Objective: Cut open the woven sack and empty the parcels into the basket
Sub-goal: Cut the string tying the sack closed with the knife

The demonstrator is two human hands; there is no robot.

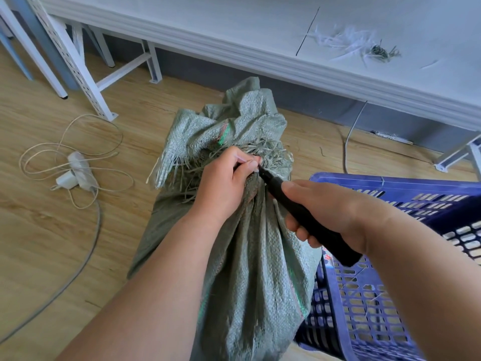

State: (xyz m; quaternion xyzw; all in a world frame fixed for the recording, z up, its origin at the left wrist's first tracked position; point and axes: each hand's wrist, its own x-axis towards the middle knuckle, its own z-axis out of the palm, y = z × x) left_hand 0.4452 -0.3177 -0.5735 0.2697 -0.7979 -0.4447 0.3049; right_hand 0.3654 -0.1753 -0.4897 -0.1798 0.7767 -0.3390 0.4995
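Left hand (229, 183): clenched round the gathered neck of the woven sack (250, 243), fingers pinched at the tie point. Neck is held taut, prob. so the binding is presented to the blade and the fabric kept from slipping.

Right hand (330, 212): wrapped round the black handle of a cutter (304, 217); tip is set against the neck just beside the left fingers. Blade itself is hidden by the fingers and frayed strands; cannot be told if extended. Handle is angled from lower right up to upper left, tip toward the tie.

Woven sack: grey-green, stood on the wood floor (52, 230), approx. upright, long axis running from the viewer's feet up/away; mouth end pointed away, toward the white surface (260, 27). Mouth is bunched and frayed above the grip; not yet opened, judged. No parcels are seen.

Basket (390, 295): blue, perforated, touching the sack on its right; placed close, likely so contents can be tipped straight in.

Surface: loose fibre offcuts (364, 46) are lying on top.

Floor, left: power strip w/ adapter (75, 173) and coiled cable.
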